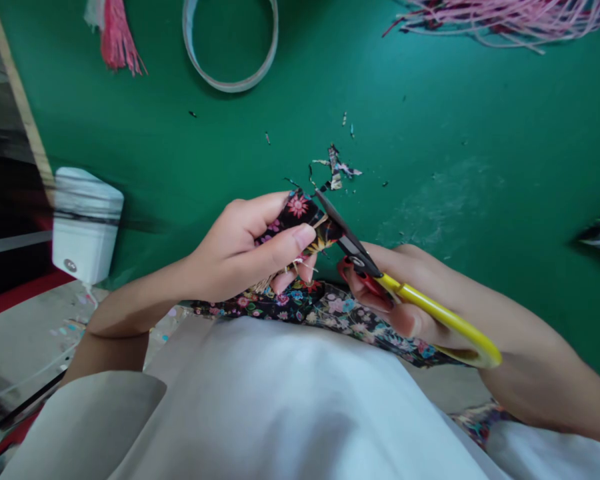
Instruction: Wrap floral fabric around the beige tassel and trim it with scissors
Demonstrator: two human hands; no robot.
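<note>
Looks like a sewing or craft workshop. Has a green work surface [480, 120] strewn with cloth scraps [335, 167]; also shows pink cords [520, 20], a pink tassel [117, 40], dark floral fabric [285, 300] and yellow-handled scissors [359, 261].

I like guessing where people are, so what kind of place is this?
Probably a sewing or craft workroom: a hand holds scissors at flowery cloth, and fabric scraps lie on a green table.

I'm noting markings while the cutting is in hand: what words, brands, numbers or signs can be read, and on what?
No legible text anywhere.
White device: one small dark round mark, too blurred to read.
Scissors: no lettering I can make out.
</note>
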